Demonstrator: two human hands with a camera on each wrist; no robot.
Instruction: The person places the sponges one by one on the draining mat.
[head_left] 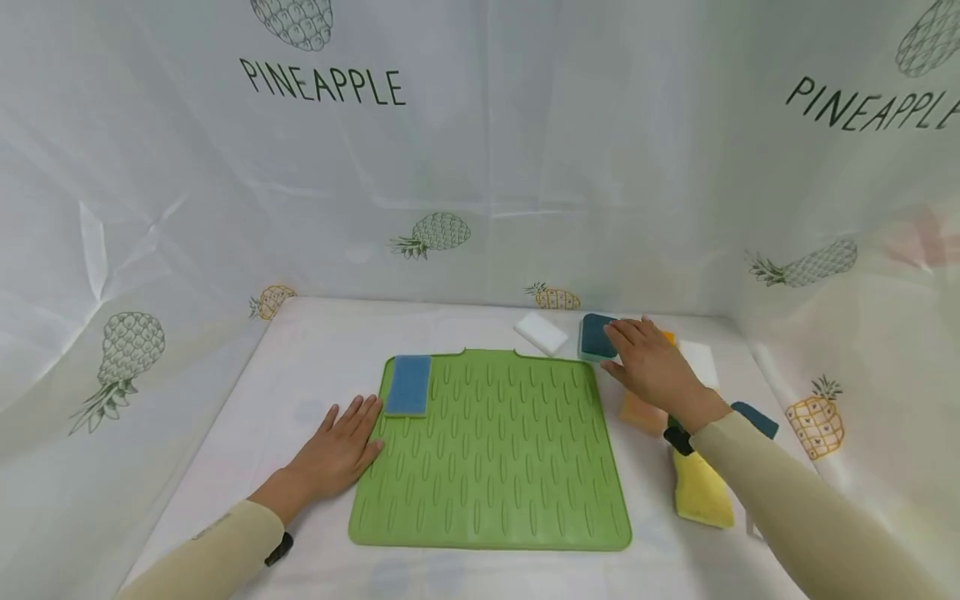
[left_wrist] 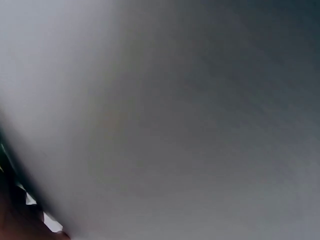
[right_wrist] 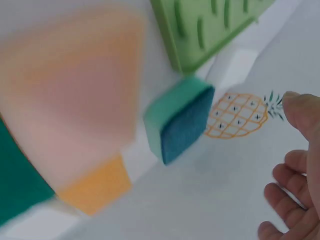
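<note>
My left hand [head_left: 337, 454] lies flat on the table at the left edge of the green ridged mat [head_left: 495, 467], fingers straight. A blue sponge [head_left: 408, 386] rests on the mat's upper left corner. Beyond the mat's right edge, my right hand [head_left: 648, 362] hovers over loose sponges with fingers extended and nothing held. Its fingertips overlap the edge of a teal sponge with a dark blue top [head_left: 597, 335] in the head view. The right wrist view shows this teal sponge [right_wrist: 185, 122] apart from the right hand [right_wrist: 300, 185]. The left wrist view is mostly a grey blur.
Right of the mat lie a peach sponge [head_left: 640, 414], an orange sponge [right_wrist: 97, 185], a yellow sponge [head_left: 701, 492], a dark blue sponge [head_left: 756, 418] and a white sponge [head_left: 700, 362]. Another white sponge [head_left: 542, 333] lies behind the mat. Pineapple-printed sheeting [head_left: 525, 150] encloses the table.
</note>
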